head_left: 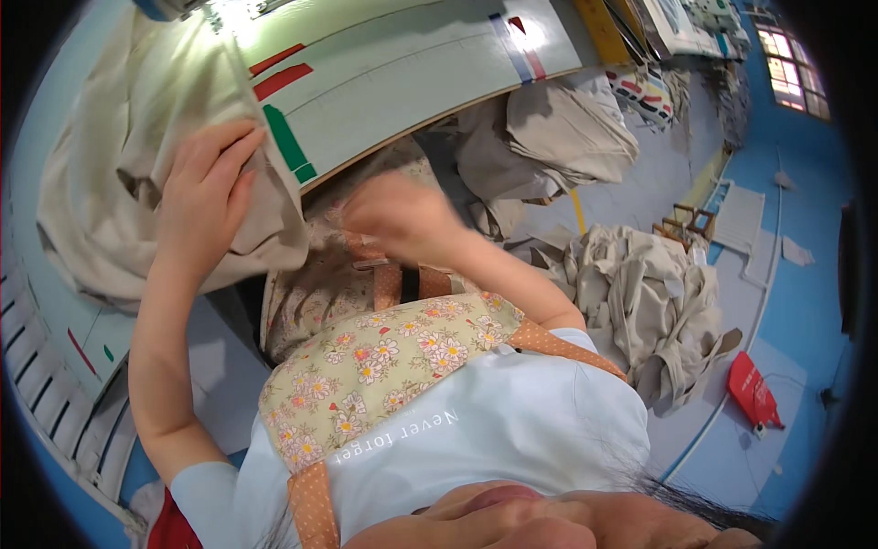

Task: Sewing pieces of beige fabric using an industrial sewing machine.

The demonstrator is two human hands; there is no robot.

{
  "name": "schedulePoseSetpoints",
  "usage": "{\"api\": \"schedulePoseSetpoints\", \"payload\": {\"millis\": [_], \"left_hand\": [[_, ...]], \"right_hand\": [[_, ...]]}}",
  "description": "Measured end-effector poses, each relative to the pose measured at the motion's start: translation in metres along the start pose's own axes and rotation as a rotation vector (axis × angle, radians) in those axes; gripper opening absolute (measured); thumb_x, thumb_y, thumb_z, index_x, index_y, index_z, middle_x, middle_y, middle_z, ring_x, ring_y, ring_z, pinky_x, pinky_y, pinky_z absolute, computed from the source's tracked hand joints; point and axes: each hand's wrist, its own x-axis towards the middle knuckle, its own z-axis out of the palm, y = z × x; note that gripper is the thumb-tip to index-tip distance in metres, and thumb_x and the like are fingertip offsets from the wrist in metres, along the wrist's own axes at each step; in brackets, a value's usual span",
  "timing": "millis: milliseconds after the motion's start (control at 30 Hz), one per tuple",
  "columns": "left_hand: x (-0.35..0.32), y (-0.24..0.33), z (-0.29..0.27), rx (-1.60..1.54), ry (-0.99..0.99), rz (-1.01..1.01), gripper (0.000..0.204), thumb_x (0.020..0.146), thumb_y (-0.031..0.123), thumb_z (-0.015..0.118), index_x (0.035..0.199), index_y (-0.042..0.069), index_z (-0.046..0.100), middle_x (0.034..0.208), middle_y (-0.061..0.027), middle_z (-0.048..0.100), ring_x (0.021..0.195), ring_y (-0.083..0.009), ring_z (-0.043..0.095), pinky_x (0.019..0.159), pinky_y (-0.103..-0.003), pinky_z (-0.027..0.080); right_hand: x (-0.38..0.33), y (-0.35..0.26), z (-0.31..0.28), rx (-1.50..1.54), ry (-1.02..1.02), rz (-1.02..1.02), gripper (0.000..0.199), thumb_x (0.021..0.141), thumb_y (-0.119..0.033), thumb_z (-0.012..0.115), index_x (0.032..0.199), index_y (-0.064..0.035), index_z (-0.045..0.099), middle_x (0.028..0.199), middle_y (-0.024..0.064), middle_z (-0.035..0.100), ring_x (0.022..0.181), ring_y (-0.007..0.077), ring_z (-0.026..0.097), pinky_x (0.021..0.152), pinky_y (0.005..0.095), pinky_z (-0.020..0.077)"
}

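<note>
A large beige cloth (110, 183) is draped over the pale work table (393, 73) at the left and hangs past its near edge. My left hand (206, 188) lies on this cloth by its right edge, fingers stretched out and thumb apart. My right hand (393, 215) is in front of the table edge, over my flowered apron (393, 361). Motion smears its fingers, so whether it holds anything is unclear. At the top left, part of a machine (169, 7) with a bright lamp shows above the cloth.
Red tape strips (283, 82) and a green strip (288, 142) mark the table. Folded beige cloth (567, 128) is piled right of the table, with a crumpled heap (640, 302) nearer. A red item (754, 393) lies far right. White slats (46, 384) stand at the left.
</note>
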Motion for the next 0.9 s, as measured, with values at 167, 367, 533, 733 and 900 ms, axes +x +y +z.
{"api": "schedulePoseSetpoints", "payload": {"millis": [167,367,533,733,900], "left_hand": [[-0.013,-0.007,0.005,-0.013,-0.056,-0.032,0.04,0.082,-0.002,0.065,0.121,0.004,0.066,0.123,-0.009,0.063,0.113,-0.0306,0.059,0.097,-0.04,0.048],[-0.008,-0.004,0.003,0.013,-0.044,-0.021,0.04,0.081,-0.002,0.066,0.12,0.005,0.066,0.122,-0.0076,0.063,0.112,-0.0297,0.059,0.096,-0.04,0.049],[-0.01,-0.005,0.004,0.014,-0.039,-0.009,0.039,0.081,-0.002,0.066,0.12,0.005,0.066,0.122,-0.0081,0.063,0.112,-0.0301,0.059,0.096,-0.041,0.049],[-0.014,-0.012,0.002,-0.015,-0.016,-0.004,0.042,0.08,-0.003,0.065,0.121,0.003,0.065,0.12,-0.0105,0.063,0.109,-0.0318,0.059,0.095,-0.04,0.049],[-0.016,0.025,-0.008,-0.618,-0.05,-0.038,0.047,0.089,0.0,0.059,0.135,0.004,0.057,0.13,-0.0126,0.063,0.109,-0.0239,0.062,0.092,-0.034,0.052]], "right_hand": [[-0.072,0.116,-0.08,-0.898,0.609,0.461,0.022,0.077,-0.01,0.077,0.097,-0.0054,0.07,0.089,0.0125,0.068,0.085,0.0334,0.065,0.078,0.041,0.0523],[-0.15,0.218,-0.125,-0.618,0.545,0.865,0.019,0.082,-0.018,0.075,0.095,-0.0026,0.072,0.075,0.0099,0.065,0.067,0.0253,0.063,0.066,0.0385,0.0518],[-0.181,0.227,-0.229,-0.171,1.172,1.087,0.015,0.09,-0.016,0.063,0.081,-0.0046,0.067,0.067,0.0019,0.06,0.06,0.0127,0.054,0.055,0.0317,0.0431],[-0.129,0.107,-0.284,-0.732,1.312,0.551,0.012,0.096,-0.012,0.063,0.099,-0.0003,0.067,0.086,0.0054,0.067,0.07,0.0149,0.056,0.068,0.0294,0.047],[-0.082,0.014,-0.205,-0.898,0.952,0.241,0.01,0.097,-0.009,0.063,0.103,-0.0053,0.069,0.1,0.0087,0.073,0.08,0.0186,0.066,0.07,0.0328,0.0529]]}}
